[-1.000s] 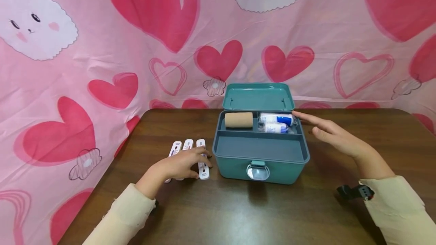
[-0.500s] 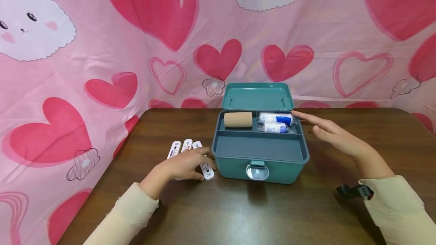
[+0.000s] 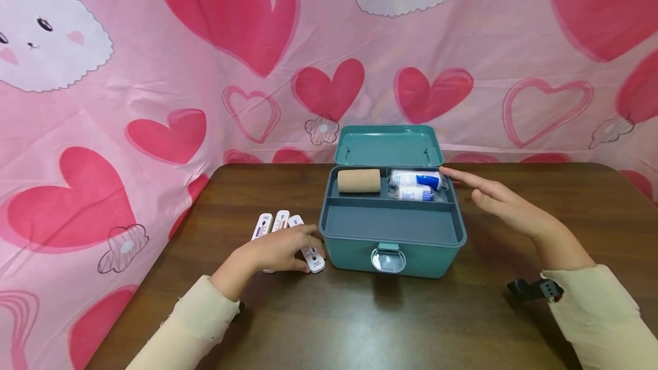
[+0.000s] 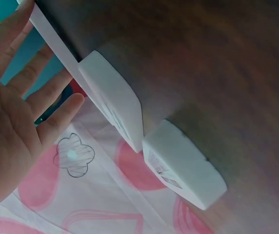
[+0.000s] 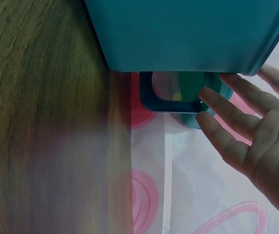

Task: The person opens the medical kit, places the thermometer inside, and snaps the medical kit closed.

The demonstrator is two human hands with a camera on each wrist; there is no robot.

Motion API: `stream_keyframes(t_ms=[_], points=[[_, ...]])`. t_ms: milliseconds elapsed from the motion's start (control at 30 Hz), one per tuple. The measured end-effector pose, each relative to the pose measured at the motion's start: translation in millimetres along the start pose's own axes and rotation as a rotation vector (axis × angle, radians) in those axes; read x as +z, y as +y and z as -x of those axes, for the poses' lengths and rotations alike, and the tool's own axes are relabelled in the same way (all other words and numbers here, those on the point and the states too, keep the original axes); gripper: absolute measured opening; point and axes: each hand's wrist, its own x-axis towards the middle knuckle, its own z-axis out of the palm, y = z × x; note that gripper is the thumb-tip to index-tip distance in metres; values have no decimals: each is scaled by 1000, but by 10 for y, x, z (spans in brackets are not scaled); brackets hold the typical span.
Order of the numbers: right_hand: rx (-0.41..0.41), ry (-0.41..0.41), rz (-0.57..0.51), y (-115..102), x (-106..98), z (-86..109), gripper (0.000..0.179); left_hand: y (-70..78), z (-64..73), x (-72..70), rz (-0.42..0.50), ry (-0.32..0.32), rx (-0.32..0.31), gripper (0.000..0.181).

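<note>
My left hand [image 3: 280, 247] lies over the white oblong sticks with small printed markings, left of a teal lidded box [image 3: 396, 258]. Its thumb and fingers pinch the rightmost white stick [image 3: 312, 258], which lies slanted; the hand covers its middle. A middle white stick [image 3: 281, 220] and a left white stick [image 3: 263, 226] are partly hidden under the hand. In the left wrist view the two other sticks stand out as thick white pieces, such as the nearest one [image 4: 183, 163]. My right hand [image 3: 506, 204] has its fingers extended, fingertips touching the box's upper right rim.
The box's lid [image 3: 389, 147] is raised at the back. Its grey tray holds a tan roll [image 3: 358, 181] and plastic-wrapped blue-and-white rolls [image 3: 415, 184]; a front compartment [image 3: 390, 224] shows bare. A brown wooden table [image 3: 349, 324] meets a pink heart-print cloth [image 3: 380, 44] behind.
The rightmost stick has turned, its top end swinging left and its lower end right towards the box. My left hand has shifted slightly right with it. My right hand keeps its place.
</note>
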Motion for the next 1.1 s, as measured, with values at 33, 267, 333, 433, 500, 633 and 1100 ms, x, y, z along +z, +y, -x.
stream_keyframes(t_ms=[33, 267, 333, 433, 500, 633, 1100], points=[[0, 1, 2, 2, -1, -2, 53, 0, 4, -3, 11, -1, 3, 32], [-5, -6, 3, -10, 1, -8, 53, -10, 88, -17, 103, -21, 74, 31], [-5, -4, 4, -14, -1, -8, 53, -3, 106, -27, 112, -16, 107, 31], [-5, 2, 6, -10, -4, -5, 52, 16, 118, -46, 111, 0, 137, 31], [-1, 3, 6, -4, -1, -3, 52, 29, 116, -58, 118, 8, 146, 31], [9, 4, 4, 6, 9, -4, 53, 33, 113, -73, 168, 4, 147, 31], [18, 9, 18, 5, 13, -1, 53, 52, 126, -119, 265, 58, 176, 29]])
